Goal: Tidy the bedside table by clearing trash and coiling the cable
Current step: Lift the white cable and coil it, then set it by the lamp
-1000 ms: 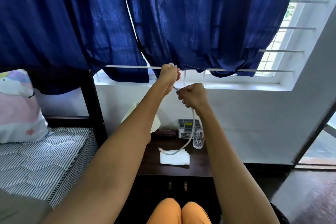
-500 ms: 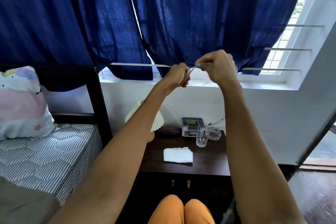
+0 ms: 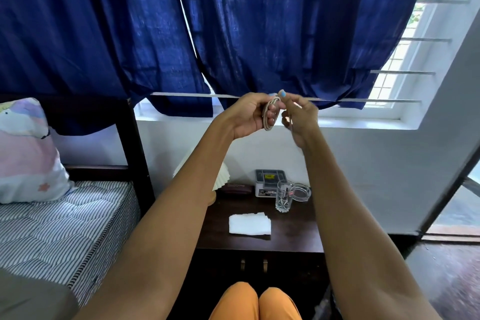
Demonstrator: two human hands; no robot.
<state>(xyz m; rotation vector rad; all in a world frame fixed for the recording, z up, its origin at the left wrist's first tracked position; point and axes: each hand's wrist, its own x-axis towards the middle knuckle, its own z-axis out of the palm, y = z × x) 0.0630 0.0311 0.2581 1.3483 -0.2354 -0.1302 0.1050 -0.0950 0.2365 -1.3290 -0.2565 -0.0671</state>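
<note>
Both my hands are raised in front of the blue curtain, well above the dark bedside table [image 3: 291, 239]. My left hand [image 3: 249, 117] holds a pale cable [image 3: 267, 118] wound into a small coil of several loops around its fingers. Beside it, my right hand [image 3: 298, 117] has its thumb and fingertips pinched at the top of the coil. A white folded tissue [image 3: 250, 224] lies flat on the middle of the table.
At the back of the table stand a clear drinking glass [image 3: 283, 196], a glass ashtray [image 3: 301, 191], a small grey box [image 3: 268, 183], a dark case [image 3: 239, 188] and a white pleated lamp shade [image 3: 220, 176]. The bed [image 3: 65, 221] with a pillow is on the left.
The cable no longer hangs down to the table: it has been drawn up and wound into loops on my left hand. My right hand has dropped back close to the coil.
</note>
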